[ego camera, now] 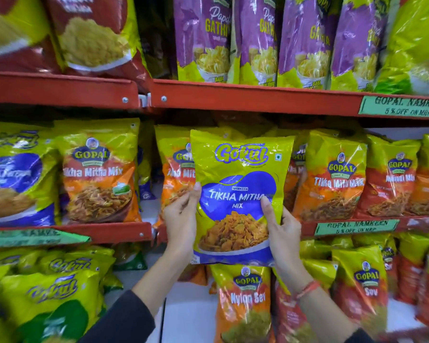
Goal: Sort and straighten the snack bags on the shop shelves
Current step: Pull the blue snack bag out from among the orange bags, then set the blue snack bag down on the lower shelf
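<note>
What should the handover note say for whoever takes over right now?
Left hand and right hand both grip the Gokul Tikha Mitha Mix bag, held upright in front of the middle shelf.
Behind it stand Gopal Tikha Mitha Mix bags, a different brand.
More Gokul bags lie slumped at lower left.
Done: stray bag picked up.
Left: probably move it to the Gokul group, then straighten the leaning bags.

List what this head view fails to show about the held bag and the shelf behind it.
- Gokul Tikha Mitha Mix bag: small print at its lower left corner is too small to read.
- Gopal bags directly behind: names covered by the held bag.
- Left hand, right hand: fingers hidden behind the bag.
</note>
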### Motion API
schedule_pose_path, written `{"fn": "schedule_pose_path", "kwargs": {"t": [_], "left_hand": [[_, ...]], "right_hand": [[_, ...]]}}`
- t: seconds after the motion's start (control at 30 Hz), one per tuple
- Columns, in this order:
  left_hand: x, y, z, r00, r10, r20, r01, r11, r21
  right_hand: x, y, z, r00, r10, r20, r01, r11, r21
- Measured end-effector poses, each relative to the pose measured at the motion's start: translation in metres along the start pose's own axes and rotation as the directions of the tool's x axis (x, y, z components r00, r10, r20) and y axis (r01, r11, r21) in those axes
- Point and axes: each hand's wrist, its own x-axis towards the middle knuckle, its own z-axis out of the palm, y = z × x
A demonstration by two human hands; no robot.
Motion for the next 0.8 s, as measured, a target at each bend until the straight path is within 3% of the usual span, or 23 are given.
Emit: {"fn": "schedule_pose_path", "kwargs": {"t": [0.17, 0.3, 0.43, 0.6, 0.7, 0.8], "left_hand": [[-0.031, -0.016, -0.058, 0.980, -0.191, -0.054, 0.192, 0.981, 0.018], [-0.062, -0.046, -0.106, 0.932, -0.297, -0.206, 0.312, 0.949, 0.043], [-0.081, -0.088, -0.154, 0.828, -0.458, -0.323, 0.508, 0.857, 0.086], [-0.086, -0.129, -0.186, 0.644, -0.620, -0.448, 0.715, 0.696, 0.063], [-0.071, -0.156, -0.201, 0.555, -0.668, -0.496, 0.786, 0.617, 0.048], [-0.057, -0.178, -0.211, 0.494, -0.719, -0.490, 0.835, 0.550, 0.034]], "right_hand": [[-0.057, 0.015, 0.015, 0.998, 0.059, 0.035, -0.059, 0.998, -0.015], [-0.095, 0.049, 0.028, 0.979, 0.186, 0.089, -0.177, 0.980, -0.095], [-0.128, 0.097, 0.040, 0.939, 0.329, 0.100, -0.288, 0.912, -0.294], [-0.137, 0.140, 0.054, 0.837, 0.530, 0.138, -0.376, 0.738, -0.560], [-0.126, 0.167, 0.073, 0.762, 0.632, 0.140, -0.426, 0.652, -0.628], [-0.118, 0.190, 0.089, 0.735, 0.671, 0.099, -0.492, 0.628, -0.603]]}}
